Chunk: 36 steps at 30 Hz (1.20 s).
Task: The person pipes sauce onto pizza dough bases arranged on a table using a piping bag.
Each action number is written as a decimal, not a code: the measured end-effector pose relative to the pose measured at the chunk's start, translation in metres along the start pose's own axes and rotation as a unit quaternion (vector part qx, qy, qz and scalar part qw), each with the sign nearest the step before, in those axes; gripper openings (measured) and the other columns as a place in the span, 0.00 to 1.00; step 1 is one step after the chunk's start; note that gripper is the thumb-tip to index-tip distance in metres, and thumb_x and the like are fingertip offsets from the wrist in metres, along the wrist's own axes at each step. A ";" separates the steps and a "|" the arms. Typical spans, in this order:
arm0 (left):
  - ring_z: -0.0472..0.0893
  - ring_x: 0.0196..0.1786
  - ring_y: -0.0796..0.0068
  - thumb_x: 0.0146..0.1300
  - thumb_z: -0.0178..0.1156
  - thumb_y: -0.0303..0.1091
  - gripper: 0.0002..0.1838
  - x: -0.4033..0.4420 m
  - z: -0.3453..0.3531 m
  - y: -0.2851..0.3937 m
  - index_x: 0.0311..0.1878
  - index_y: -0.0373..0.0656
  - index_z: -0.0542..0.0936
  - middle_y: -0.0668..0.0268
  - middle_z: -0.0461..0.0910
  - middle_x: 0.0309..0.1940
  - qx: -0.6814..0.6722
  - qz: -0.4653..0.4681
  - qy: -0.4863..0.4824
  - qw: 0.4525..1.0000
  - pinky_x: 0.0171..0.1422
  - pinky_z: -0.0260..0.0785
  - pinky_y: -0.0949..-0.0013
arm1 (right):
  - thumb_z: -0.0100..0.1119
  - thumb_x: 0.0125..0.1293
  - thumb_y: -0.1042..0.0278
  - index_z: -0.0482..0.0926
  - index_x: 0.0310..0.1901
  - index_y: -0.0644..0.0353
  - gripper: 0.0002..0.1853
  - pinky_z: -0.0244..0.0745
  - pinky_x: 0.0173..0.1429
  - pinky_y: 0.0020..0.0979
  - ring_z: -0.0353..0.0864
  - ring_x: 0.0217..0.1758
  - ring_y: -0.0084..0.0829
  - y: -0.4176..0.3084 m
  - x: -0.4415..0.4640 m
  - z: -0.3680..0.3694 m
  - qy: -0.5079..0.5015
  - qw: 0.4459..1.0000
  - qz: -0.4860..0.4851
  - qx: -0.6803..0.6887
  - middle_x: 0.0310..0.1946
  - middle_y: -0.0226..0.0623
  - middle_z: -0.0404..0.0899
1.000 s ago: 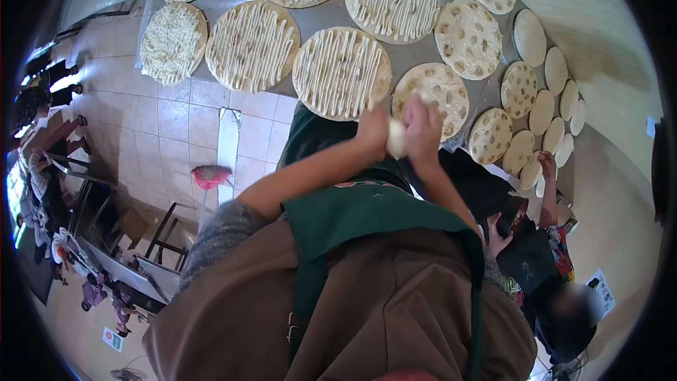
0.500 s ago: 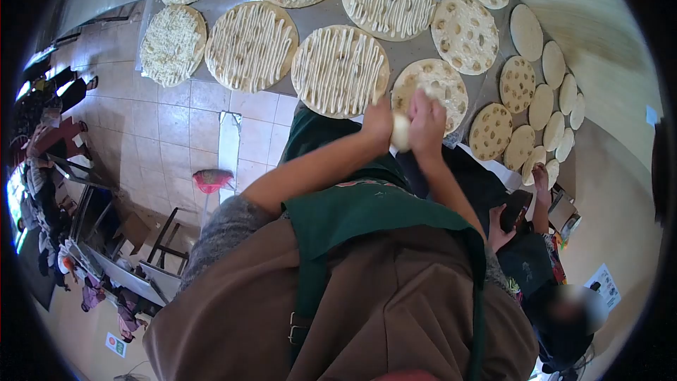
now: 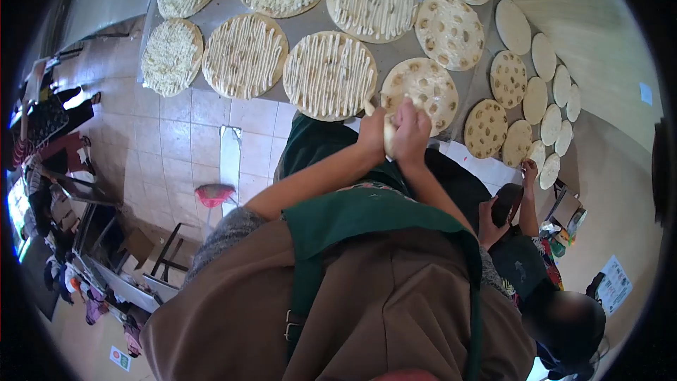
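My left hand (image 3: 372, 132) and my right hand (image 3: 411, 129) are side by side at the table's near edge, both closed around a soft pale bag (image 3: 389, 137). Its contents are hidden. Just beyond my hands lies a round flatbread with brown spots and a glossy cream layer (image 3: 420, 92). To its left is a flatbread striped with white cream (image 3: 330, 75). Another striped one (image 3: 245, 56) lies farther left, then one covered in white shreds (image 3: 171, 58).
Plain and spotted rounds (image 3: 508, 79) run along the metal table (image 3: 403, 53) to the right. A co-worker (image 3: 525, 261) at the right holds a dark object (image 3: 506, 203) and touches a round. A red dustpan (image 3: 214, 195) stands on the floor. Other people are at far left.
The breads and table have shifted slightly left in view. My hands stay together on the bag, tilted a little differently. The co-worker's hands have moved slightly left and down.
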<state>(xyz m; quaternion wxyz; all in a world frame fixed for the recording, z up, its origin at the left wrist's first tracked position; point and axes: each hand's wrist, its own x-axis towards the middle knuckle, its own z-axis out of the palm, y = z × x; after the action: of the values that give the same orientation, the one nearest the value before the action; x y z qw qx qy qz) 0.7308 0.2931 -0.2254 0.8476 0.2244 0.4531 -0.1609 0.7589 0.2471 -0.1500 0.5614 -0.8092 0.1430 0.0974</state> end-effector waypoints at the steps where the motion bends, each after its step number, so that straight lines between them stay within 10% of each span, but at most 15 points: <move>1: 0.79 0.32 0.64 0.61 0.48 0.40 0.16 0.002 -0.003 -0.012 0.42 0.35 0.74 0.56 0.76 0.30 -0.040 -0.005 -0.031 0.999 0.33 0.71 0.59 | 0.42 0.70 0.60 0.59 0.15 0.57 0.23 0.48 0.23 0.24 0.52 0.17 0.16 -0.009 -0.012 0.000 -0.003 0.998 -0.049 0.043 0.13 0.23 0.57; 4: 0.79 0.42 0.70 0.61 0.52 0.39 0.12 -0.030 -0.004 0.014 0.44 0.46 0.77 0.63 0.80 0.37 0.486 0.293 -0.109 0.816 0.47 0.70 0.67 | 0.46 0.68 0.61 0.61 0.13 0.62 0.25 0.52 0.21 0.27 0.57 0.17 0.17 -0.025 -0.018 -0.010 -0.009 0.984 -0.078 0.159 0.11 0.27 0.61; 6: 0.78 0.40 0.65 0.62 0.50 0.44 0.15 -0.017 0.008 0.016 0.45 0.44 0.73 0.60 0.77 0.35 0.518 0.247 -0.186 0.798 0.45 0.69 0.64 | 0.46 0.69 0.63 0.58 0.13 0.59 0.25 0.47 0.21 0.25 0.53 0.17 0.15 -0.030 -0.014 -0.012 0.014 0.975 -0.099 0.199 0.11 0.25 0.58; 8: 0.79 0.33 0.61 0.59 0.52 0.45 0.19 -0.045 0.042 0.041 0.41 0.37 0.74 0.55 0.75 0.30 0.662 0.361 -0.175 0.633 0.37 0.70 0.59 | 0.45 0.69 0.62 0.59 0.13 0.58 0.24 0.47 0.21 0.25 0.53 0.17 0.15 -0.043 -0.006 -0.019 0.024 0.968 -0.093 0.231 0.11 0.24 0.58; 11: 0.78 0.30 0.67 0.60 0.53 0.42 0.14 -0.033 0.077 0.035 0.36 0.39 0.74 0.60 0.76 0.30 0.293 0.261 -0.189 0.900 0.33 0.70 0.64 | 0.44 0.69 0.61 0.59 0.13 0.57 0.24 0.46 0.21 0.23 0.53 0.16 0.15 -0.069 0.019 -0.036 0.037 0.955 -0.061 0.287 0.12 0.23 0.57; 14: 0.77 0.28 0.69 0.60 0.54 0.42 0.14 -0.003 0.121 0.055 0.36 0.39 0.74 0.60 0.76 0.30 0.046 0.042 -0.141 0.988 0.32 0.70 0.64 | 0.44 0.69 0.61 0.60 0.14 0.57 0.24 0.46 0.21 0.23 0.53 0.16 0.16 -0.090 0.063 -0.049 0.072 0.967 -0.107 0.218 0.12 0.23 0.56; 32: 0.79 0.26 0.64 0.61 0.48 0.39 0.18 0.090 0.226 0.096 0.38 0.29 0.72 0.55 0.76 0.30 0.047 0.011 0.025 0.999 0.26 0.70 0.62 | 0.42 0.69 0.63 0.57 0.15 0.55 0.22 0.43 0.20 0.23 0.50 0.15 0.15 -0.081 0.221 -0.058 0.082 0.972 -0.095 0.200 0.12 0.22 0.54; 35: 0.77 0.21 0.66 0.62 0.48 0.40 0.18 0.116 0.232 0.093 0.36 0.30 0.72 0.57 0.75 0.26 0.250 0.231 -0.039 0.939 0.22 0.68 0.61 | 0.42 0.69 0.62 0.57 0.15 0.55 0.23 0.44 0.20 0.23 0.50 0.15 0.15 -0.097 0.248 -0.060 0.084 0.963 -0.095 0.238 0.12 0.22 0.54; 36: 0.77 0.22 0.65 0.62 0.47 0.40 0.18 0.113 0.227 0.086 0.36 0.30 0.72 0.57 0.75 0.26 0.240 0.176 -0.016 0.954 0.23 0.68 0.61 | 0.42 0.69 0.62 0.57 0.14 0.55 0.23 0.44 0.20 0.23 0.50 0.15 0.15 -0.094 0.243 -0.064 0.080 0.969 -0.071 0.222 0.12 0.22 0.54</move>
<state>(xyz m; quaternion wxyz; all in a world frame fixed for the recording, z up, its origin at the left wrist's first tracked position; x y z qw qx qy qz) 0.9907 0.2387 -0.1886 0.7908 0.4952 0.3403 -0.1166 1.0194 0.1886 -0.1220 0.7193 -0.6775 0.1478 -0.0422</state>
